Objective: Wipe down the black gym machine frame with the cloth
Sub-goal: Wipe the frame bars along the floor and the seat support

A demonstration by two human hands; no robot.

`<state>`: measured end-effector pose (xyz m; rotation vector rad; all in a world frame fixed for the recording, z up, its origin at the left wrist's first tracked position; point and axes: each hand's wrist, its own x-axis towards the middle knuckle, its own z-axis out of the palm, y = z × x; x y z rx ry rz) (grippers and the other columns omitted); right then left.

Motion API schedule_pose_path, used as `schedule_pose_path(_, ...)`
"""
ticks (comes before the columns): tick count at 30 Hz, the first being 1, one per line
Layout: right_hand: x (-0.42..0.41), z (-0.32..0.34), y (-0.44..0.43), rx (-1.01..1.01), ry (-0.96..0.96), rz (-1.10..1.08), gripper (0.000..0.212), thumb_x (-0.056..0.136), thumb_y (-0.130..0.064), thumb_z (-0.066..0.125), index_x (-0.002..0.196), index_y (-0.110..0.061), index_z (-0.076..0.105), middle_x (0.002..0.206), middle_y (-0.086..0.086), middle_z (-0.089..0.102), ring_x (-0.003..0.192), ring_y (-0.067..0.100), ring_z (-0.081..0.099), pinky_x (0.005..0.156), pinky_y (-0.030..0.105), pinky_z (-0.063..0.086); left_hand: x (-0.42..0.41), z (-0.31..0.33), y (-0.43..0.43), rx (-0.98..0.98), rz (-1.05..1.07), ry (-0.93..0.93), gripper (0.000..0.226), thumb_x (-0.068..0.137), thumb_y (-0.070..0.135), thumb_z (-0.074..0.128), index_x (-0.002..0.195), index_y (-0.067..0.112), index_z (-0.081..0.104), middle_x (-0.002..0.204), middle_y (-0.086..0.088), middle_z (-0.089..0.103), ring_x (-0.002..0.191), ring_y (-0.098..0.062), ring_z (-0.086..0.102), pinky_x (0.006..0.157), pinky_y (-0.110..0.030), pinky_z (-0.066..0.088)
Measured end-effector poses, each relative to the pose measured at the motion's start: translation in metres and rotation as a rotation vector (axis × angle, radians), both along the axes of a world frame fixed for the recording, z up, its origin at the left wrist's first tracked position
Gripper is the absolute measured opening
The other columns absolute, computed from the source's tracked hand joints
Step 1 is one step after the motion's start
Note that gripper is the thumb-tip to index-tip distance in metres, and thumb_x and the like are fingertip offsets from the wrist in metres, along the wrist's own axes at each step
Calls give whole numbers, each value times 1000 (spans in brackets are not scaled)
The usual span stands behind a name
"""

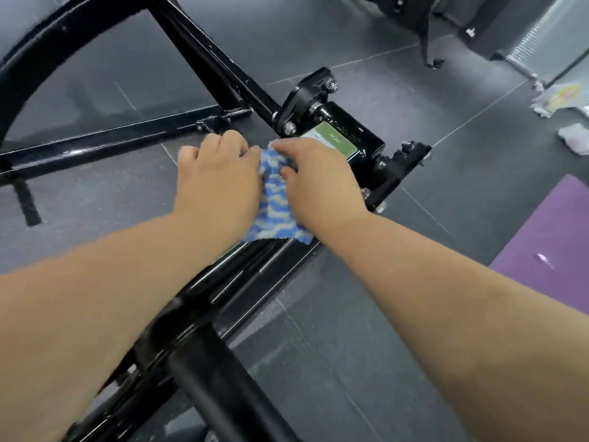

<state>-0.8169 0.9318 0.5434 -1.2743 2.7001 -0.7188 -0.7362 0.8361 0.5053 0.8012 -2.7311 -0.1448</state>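
Left hand (216, 177) and right hand (318, 183) both gripped the blue-and-white wavy terry cloth (274, 205) — bunched between them, atop the glossy black metal gym-machine frame (251, 272).

Purple mat (548, 237) at rt, white crumpled scrap (573, 140) nr it, dk grey tiled floor (414, 90)

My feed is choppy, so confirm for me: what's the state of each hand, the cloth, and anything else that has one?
Blue-and-white wavy-patterned cloth: bunched, lying on the frame between both hands.
Black metal gym machine frame: glossy, partly under the cloth.
Left hand: fingers curled at the cloth's left edge; grip unclear.
Right hand: pinching the cloth.
Green rectangular label: stuck flat on the frame, uncovered.
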Motion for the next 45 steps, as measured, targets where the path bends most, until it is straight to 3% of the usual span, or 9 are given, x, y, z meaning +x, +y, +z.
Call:
schedule_pose_path(7,-114,1,-7,135,292,-33,40,76,9,41,104,-14,58,113,5,55,94,31,50,72,34,40,-83,14,5,603,169,309,23,99,34,42,114,17,45,108,-4,52,93,-26,48,70,-28,26)
schedule_pose_path(10,-144,-4,-19,97,406,138,51,69,10,44,109,-15,64,137,3,54,89,31,50,72,34,42,-106,15,10,614,270,380,19,101,27,33,111,18,46,103,-3,52,84,-22,43,61,-27,19)
schedule_pose_path(17,-156,1,32,76,329,457,35,86,-31,43,87,-11,72,105,3,72,98,32,60,85,34,48,-114,9,19,530,461,468,25,92,11,35,112,20,49,105,5,57,92,-18,50,75,-28,32)
schedule_pose_path(20,-176,7,8,262,281,440,21,94,-16,48,111,-17,60,106,2,61,99,27,54,67,30,40,-117,12,25,532,508,417,25,93,13,38,113,18,52,107,3,59,97,-21,54,77,-26,33)
schedule_pose_path(23,-184,14,-8,331,203,366,50,91,0,39,136,-22,44,118,8,57,88,28,48,66,31,31,-113,17,27,612,554,520,20,92,15,42,106,21,55,102,7,62,90,-13,54,76,-22,34)
schedule_pose_path(27,-174,7,41,474,250,418,63,90,-2,43,147,-18,23,151,9,30,111,28,50,70,27,31,-121,10,31,444,454,186,19,97,27,40,108,19,54,108,-4,58,100,-27,52,79,-35,38)
schedule_pose_path(33,-197,15,-19,574,97,217,27,97,-6,40,118,-5,56,123,12,57,111,28,56,79,29,40,-122,11,31,406,405,96,27,100,27,32,110,15,54,108,-5,56,98,-26,49,74,-36,37)
schedule_pose_path(39,-179,35,21,645,62,328,22,101,-22,32,99,-12,51,98,13,58,98,34,58,70,33,37,-121,10,29,408,374,100,26,99,24,33,110,13,54,107,-7,58,97,-27,49,78,-41,41)
schedule_pose_path(45,-179,21,-38,830,124,348,47,98,-9,31,144,-4,23,150,32,17,134,48,29,97,47,39,-124,11,28,412,382,100,22,97,21,36,106,10,54,105,-10,56,95,-29,46,74,-36,32)
